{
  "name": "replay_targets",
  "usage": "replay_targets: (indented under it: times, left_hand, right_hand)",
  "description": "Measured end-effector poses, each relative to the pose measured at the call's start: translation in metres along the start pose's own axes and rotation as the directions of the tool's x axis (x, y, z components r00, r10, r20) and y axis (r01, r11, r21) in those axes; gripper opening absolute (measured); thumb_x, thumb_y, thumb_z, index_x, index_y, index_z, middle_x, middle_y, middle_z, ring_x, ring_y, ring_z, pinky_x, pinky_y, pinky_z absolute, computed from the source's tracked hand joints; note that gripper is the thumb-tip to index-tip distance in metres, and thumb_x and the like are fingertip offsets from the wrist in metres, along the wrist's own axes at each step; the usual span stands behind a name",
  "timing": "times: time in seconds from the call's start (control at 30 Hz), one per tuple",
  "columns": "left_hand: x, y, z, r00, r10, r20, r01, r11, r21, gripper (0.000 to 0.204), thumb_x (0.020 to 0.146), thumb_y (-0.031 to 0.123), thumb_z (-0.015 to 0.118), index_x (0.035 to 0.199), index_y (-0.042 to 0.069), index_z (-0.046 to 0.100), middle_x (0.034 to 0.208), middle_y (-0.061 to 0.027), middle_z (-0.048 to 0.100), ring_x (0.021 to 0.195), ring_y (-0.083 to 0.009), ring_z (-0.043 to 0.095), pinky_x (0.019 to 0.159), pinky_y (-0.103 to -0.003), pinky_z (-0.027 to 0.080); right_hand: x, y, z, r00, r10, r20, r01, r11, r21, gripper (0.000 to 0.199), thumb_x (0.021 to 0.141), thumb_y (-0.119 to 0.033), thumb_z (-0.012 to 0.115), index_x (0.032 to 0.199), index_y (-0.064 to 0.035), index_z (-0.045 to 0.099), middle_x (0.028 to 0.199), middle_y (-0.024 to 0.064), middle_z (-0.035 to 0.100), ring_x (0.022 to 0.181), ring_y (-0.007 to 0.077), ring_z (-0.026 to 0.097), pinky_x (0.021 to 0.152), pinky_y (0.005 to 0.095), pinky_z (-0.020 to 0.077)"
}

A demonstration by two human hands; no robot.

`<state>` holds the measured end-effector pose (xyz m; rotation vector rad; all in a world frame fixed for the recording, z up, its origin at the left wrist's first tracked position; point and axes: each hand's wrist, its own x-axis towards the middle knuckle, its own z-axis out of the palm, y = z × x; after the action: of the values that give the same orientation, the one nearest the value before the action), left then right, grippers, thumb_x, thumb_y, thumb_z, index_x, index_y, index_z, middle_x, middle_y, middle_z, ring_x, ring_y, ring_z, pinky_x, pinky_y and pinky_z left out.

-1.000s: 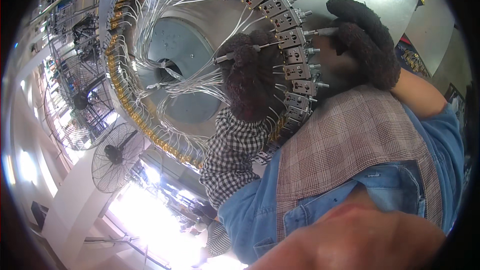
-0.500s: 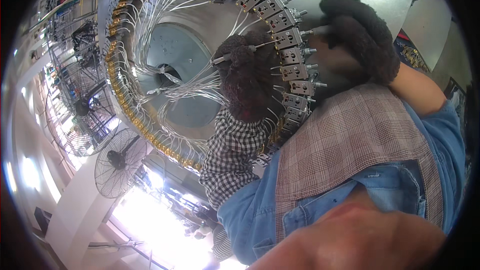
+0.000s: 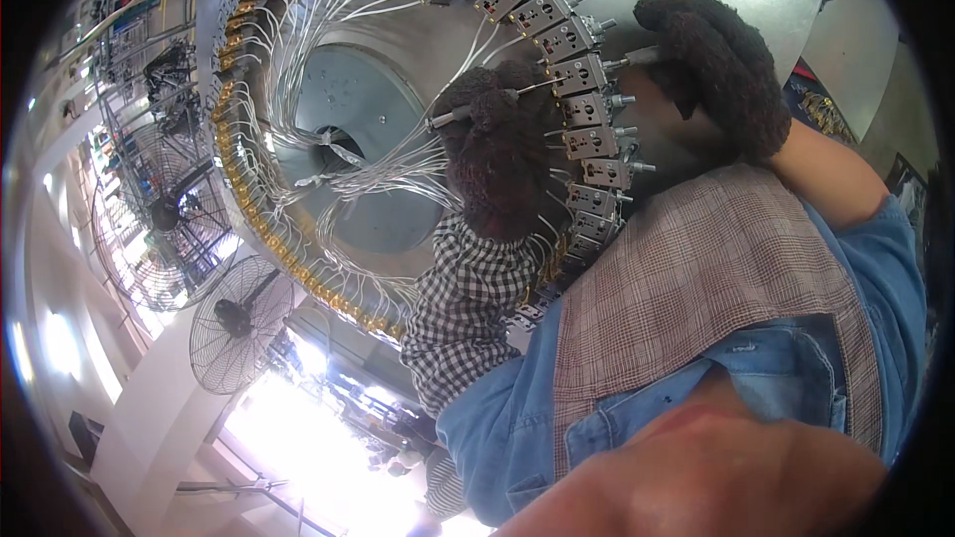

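My left hand (image 3: 497,154), in a dark knitted glove, is closed around a slim tool with a pale handle (image 3: 451,119) and a thin metal shaft. The shaft's tip meets the inner face of a small metal block (image 3: 579,75) on a round machine. Across the row, my right hand (image 3: 721,75), also gloved, grips a grey cylindrical tool (image 3: 644,56). That tool points at the stud on the same block's outer side; whether they touch is hard to tell. White wires (image 3: 393,174) run beside my left hand.
Several similar blocks (image 3: 591,142) curve along the ring, each with a stud facing outward. Brass-coloured fittings (image 3: 237,154) line its far left side. A grey disc with a central hole (image 3: 373,89) sits inside. Standing fans (image 3: 234,316) are at the left, and more brass parts (image 3: 821,114) lie at the right.
The blocks and my left hand with its tool appear slightly farther right. My right hand's fingers have shifted a little around the grey tool.
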<state>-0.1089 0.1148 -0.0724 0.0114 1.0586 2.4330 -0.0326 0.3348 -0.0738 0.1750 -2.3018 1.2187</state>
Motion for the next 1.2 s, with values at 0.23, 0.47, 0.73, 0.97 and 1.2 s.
replay_targets:
  times: [0.23,0.47,0.73,0.97,1.2]
  left_hand:
    - [0.001,0.008,0.008,0.992,-0.126,0.006,0.125,0.977,-0.173,0.023,0.090,0.015,0.053,0.106,-0.001,0.051,0.104,-0.0155,0.058,0.099,-0.0287,0.059,0.081,-0.040,0.054]
    - [0.000,0.005,0.008,0.999,-0.032,-0.017,0.032,0.999,0.022,0.024,0.090,0.019,0.055,0.104,0.000,0.052,0.104,-0.0153,0.059,0.096,-0.0282,0.061,0.080,-0.041,0.054]
    - [-0.001,0.007,0.006,0.993,-0.110,-0.038,0.107,0.991,-0.077,0.027,0.090,0.021,0.055,0.105,0.001,0.049,0.104,-0.0153,0.059,0.095,-0.0280,0.061,0.080,-0.042,0.054]
    - [0.001,0.009,0.003,0.988,-0.156,0.016,0.156,0.969,-0.191,0.018,0.087,0.013,0.058,0.100,0.002,0.052,0.107,-0.0157,0.058,0.100,-0.0296,0.059,0.084,-0.043,0.053]
    - [-0.001,0.008,0.001,0.998,-0.061,0.035,0.057,0.992,0.109,0.019,0.090,0.017,0.052,0.105,0.005,0.050,0.108,-0.0157,0.056,0.102,-0.0310,0.057,0.086,-0.044,0.052]
  right_hand:
    - [0.003,-0.012,-0.012,0.787,0.562,0.253,-0.602,0.613,0.512,0.035,0.094,-0.030,0.050,0.116,-0.0040,0.056,0.097,0.0083,0.062,0.068,0.0096,0.059,0.051,0.0199,0.0439]
    - [0.003,-0.018,-0.010,0.883,0.459,0.095,-0.456,0.791,0.409,0.031,0.092,-0.025,0.054,0.115,-0.0053,0.057,0.104,0.0102,0.061,0.063,0.0086,0.055,0.051,0.0220,0.0442]
    - [0.004,-0.017,-0.014,0.865,0.443,0.233,-0.495,0.829,0.260,0.030,0.088,-0.018,0.059,0.115,-0.0047,0.056,0.109,0.0097,0.060,0.073,0.0111,0.057,0.057,0.0236,0.0485]
    - [0.011,-0.021,-0.014,0.788,0.561,0.255,-0.611,0.660,0.437,0.039,0.093,-0.025,0.050,0.126,-0.0049,0.048,0.097,0.0084,0.059,0.070,0.0124,0.057,0.060,0.0240,0.0466]
    - [-0.009,0.011,-0.001,0.975,0.206,0.080,-0.221,0.914,0.339,0.034,0.089,-0.014,0.056,0.122,-0.0041,0.052,0.089,0.0047,0.059,0.062,0.0079,0.057,0.048,0.0196,0.0442]
